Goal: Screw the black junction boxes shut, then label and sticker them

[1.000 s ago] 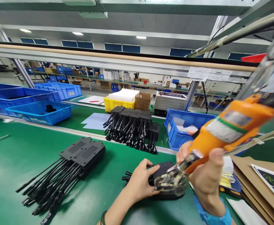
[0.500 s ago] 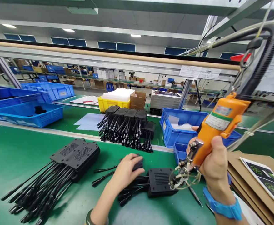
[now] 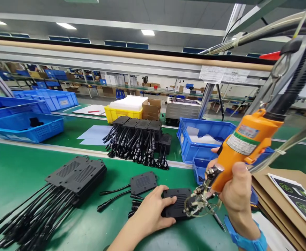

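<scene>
My left hand (image 3: 155, 209) is laid over the left end of a black vented box (image 3: 179, 200), its fingers and thumb gripping the casing where black cables come out. My right hand (image 3: 238, 195) is wrapped round an orange electric screwdriver (image 3: 243, 143) that hangs from a hook. The driver's metal nose, with thin clear tubes (image 3: 201, 205) around it, is over the right end of that box; its tip is hard to make out. A smaller black box (image 3: 143, 182) with two cables lies just behind my left hand.
Two larger black cable boxes (image 3: 76, 174) lie at the left, with more cabled boxes (image 3: 139, 129) stacked behind. Blue bins (image 3: 24, 130) stand left, another blue bin (image 3: 200, 150) at the right. Cardboard sheets (image 3: 278, 212) and a pen-like tool (image 3: 219, 222) lie at right.
My left hand has left the small black box and moved right and nearer onto the larger vented box. My right hand still holds the screwdriver above it. The view has shifted slightly.
</scene>
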Demonstrator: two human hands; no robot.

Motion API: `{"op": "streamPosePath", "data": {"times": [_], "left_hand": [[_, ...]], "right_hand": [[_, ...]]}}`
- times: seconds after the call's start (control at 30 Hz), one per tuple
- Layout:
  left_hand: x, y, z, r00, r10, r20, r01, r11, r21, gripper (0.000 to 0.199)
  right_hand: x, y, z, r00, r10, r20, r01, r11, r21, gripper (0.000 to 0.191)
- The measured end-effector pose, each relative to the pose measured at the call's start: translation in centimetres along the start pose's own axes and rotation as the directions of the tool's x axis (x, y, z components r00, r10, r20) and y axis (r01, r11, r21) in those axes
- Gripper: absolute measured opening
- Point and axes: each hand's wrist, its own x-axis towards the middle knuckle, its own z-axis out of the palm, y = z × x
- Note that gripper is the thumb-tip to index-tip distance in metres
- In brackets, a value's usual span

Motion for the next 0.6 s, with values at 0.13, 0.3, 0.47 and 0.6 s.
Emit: {"op": "streamPosePath", "data": {"times": [0.13,0.3,0.47,0.6], "left_hand": [[0.1,0.0,0.1,1.000,0.004,0.000,-0.004,1.000,0.013,0.065],[0.2,-0.1,0.2,1.000,0.012,-0.008,-0.012,1.000,0.024,0.064],[0.1,-0.1,0.4,1.000,0.025,-0.015,-0.024,0.999,0.027,0.064],[-0.2,0.1,0.2,1.000,0.015,-0.019,-0.015,1.000,0.022,0.065]], "right_hand": [[-0.5,0.4,0.0,1.000,-0.030,-0.002,0.030,1.000,-0.008,0.048],[-1.6,0.7,0.2,0.999,-0.032,-0.022,0.032,0.999,0.007,0.052],[-1.8,-0.4,0.4,1.000,-0.007,-0.012,0.007,0.998,0.058,0.056],[0.6,-3.8,1.3,0.995,-0.083,-0.055,0.086,0.995,0.043,0.052]]}}
